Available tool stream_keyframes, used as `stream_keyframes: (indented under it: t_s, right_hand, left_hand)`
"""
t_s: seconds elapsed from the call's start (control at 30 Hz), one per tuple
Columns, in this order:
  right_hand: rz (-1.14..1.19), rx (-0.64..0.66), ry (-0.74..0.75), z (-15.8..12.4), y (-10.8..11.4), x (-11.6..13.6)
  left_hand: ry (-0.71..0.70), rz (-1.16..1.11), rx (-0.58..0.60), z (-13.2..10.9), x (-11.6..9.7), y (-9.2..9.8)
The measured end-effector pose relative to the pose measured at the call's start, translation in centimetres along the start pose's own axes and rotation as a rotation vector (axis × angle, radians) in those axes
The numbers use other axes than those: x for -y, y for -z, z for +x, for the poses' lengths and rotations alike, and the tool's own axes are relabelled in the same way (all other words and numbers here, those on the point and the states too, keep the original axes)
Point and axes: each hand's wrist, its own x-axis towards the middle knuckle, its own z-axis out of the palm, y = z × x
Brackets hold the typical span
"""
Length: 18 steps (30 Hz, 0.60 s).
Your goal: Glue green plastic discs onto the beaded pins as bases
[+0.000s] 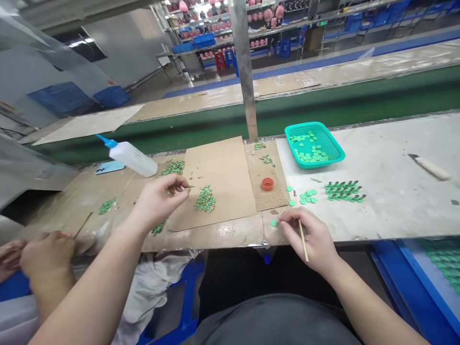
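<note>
My left hand (160,199) is closed in a pinch above the cardboard sheet (223,167), with a small dark-tipped piece (190,186) at its fingertips. Just beyond them lies a pile of small green and brown pieces (204,199). My right hand (311,235) is closed around a thin wooden stick (304,242), which slants across its fingers. A green disc (273,223) is right by the right fingertips; whether they touch it I cannot tell. Several loose green discs (308,197) lie past that hand, beside rows of green discs with dark pieces on them (344,190).
A teal basket (339,154) holds green discs. A small orange-red cup (267,184), a white squeeze bottle (132,159), a light-blue phone (109,166) and a white-handled knife (431,167) lie about. A metal post (244,72) rises behind. Another person's hands (46,254) are at left.
</note>
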Motion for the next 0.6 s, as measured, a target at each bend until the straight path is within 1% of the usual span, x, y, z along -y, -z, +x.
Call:
stream_keyframes:
  t_s: [0.03, 0.1, 0.13, 0.2, 0.27, 0.33, 0.43, 0.5, 0.6]
  right_hand:
    - [0.015, -0.006, 0.004, 0.1, 0.0, 0.6]
    - [0.088, 0.019, -0.032, 0.3, -0.2, 2.2]
    - [0.159, 0.06, -0.091, 0.5, -0.3, 3.1]
    - [0.333, 0.166, -0.255, 1.1, -0.4, 4.9]
    - [0.486, 0.238, -0.389, 1.6, -0.3, 6.4]
    - [0.557, 0.259, -0.453, 1.9, 0.0, 7.4]
    - [0.616, 0.254, -0.504, 1.5, 0.7, 7.8]
    - [0.689, 0.272, -0.57, 0.7, 1.1, 7.6]
    - [0.834, 0.334, -0.698, -0.9, 1.4, 7.1]
  left_hand:
    - [-0.064, -0.034, -0.04, -0.7, -2.1, -0.4]
    - [-0.196, -0.107, -0.072, -2.1, -6.5, -1.1]
    - [-0.256, -0.149, -0.072, -2.7, -8.5, -1.5]
    - [-0.429, -0.253, -0.114, -3.8, -11.8, -2.0]
    - [-0.536, -0.322, -0.144, -4.4, -14.0, -2.5]
    - [-0.583, -0.352, -0.131, -4.8, -15.2, -3.0]
    - [-0.601, -0.389, -0.076, -5.7, -15.4, -4.1]
    - [-0.549, -0.465, -0.055, -7.0, -15.2, -5.2]
    - [-0.372, -0.666, -0.014, -9.5, -15.4, -7.2]
